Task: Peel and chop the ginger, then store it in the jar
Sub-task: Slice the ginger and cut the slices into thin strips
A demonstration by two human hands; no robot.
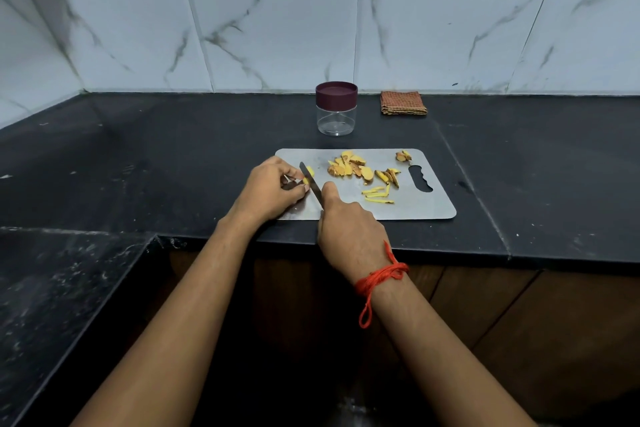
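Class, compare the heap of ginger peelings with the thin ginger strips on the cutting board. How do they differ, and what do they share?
Colour: the peelings show brown skin; the strips are plain yellow. Shape: the peelings are broad, irregular flakes; the strips are narrow sticks. Place: the peelings lie nearer the jar than the strips. Both rest on the cutting board.

Cutting board [426,208]: laid on the desk [536,167], near its front edge.
Jar [336,109]: placed behind the board.
Folded cloth [402,102]: right of the jar.
Peels [351,167]: heaped on the board, behind the strips [376,194].
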